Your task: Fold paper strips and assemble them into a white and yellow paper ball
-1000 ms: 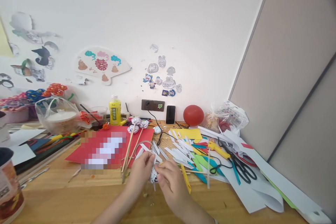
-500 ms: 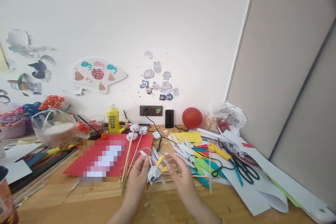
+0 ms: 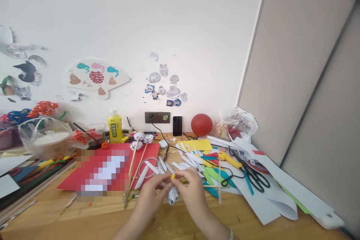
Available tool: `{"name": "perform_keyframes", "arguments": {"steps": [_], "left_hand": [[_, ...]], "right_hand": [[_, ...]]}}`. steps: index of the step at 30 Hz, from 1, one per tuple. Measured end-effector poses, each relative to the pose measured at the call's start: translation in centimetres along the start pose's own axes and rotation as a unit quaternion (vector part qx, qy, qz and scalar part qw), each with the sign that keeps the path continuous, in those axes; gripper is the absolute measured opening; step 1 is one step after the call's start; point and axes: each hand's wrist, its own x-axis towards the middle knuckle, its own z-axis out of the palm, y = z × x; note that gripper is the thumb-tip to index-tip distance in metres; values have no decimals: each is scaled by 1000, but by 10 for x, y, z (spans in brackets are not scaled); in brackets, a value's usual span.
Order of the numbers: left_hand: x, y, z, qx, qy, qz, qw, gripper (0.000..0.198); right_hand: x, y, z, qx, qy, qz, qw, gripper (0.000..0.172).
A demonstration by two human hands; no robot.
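Near the front of the wooden table, my left hand (image 3: 154, 192) and my right hand (image 3: 191, 189) meet with thumbs and forefingers pinched together. Between the fingertips shows the tip of a yellow paper strip (image 3: 173, 176). Just below them hangs a folded white paper flower (image 3: 172, 197), partly covered by my fingers. My left hand pinches the flower and my right hand closes on the yellow strip. The exact grip is partly hidden. White paper flowers on sticks (image 3: 139, 136) lie to the left on red paper (image 3: 95, 172).
Cut paper strips (image 3: 194, 160), a yellow glue gun (image 3: 229, 159) and black scissors (image 3: 257, 180) lie to the right. White paper sheets (image 3: 261, 202) spread beyond them. At the wall stand a drink bottle (image 3: 115, 126), a phone (image 3: 177, 126) and a red balloon (image 3: 201, 125).
My right hand has moved in toward my left, and its fingers have closed on the yellow strip. The flower now hangs lower and is more covered. The view has shifted slightly right.
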Motion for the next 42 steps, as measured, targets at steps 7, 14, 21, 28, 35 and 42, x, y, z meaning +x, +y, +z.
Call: {"name": "perform_keyframes", "arguments": {"steps": [7, 14, 21, 28, 35, 42], "left_hand": [[-4, -10, 6, 66, 40, 4, 997, 19], [-9, -15, 10, 118, 85, 46, 988, 19], [-11, -12, 9, 125, 97, 46, 986, 19], [-7, 4, -1, 138, 48, 44, 988, 10], [4, -13, -5, -6, -109, -76, 991, 4], [8, -34, -4, -113, -185, -134, 967, 23]], "right_hand": [[-6, 8, 9, -38, 29, -19, 999, 6], [-8, 11, 9, -53, 44, -66, 995, 9], [-8, 2, 3, -69, 58, -57, 994, 9], [1, 0, -1, 1, -42, 75, 996, 8], [4, 15, 1, 173, -189, 198, 946, 12], [4, 17, -3, 198, -268, 195, 922, 11]]}}
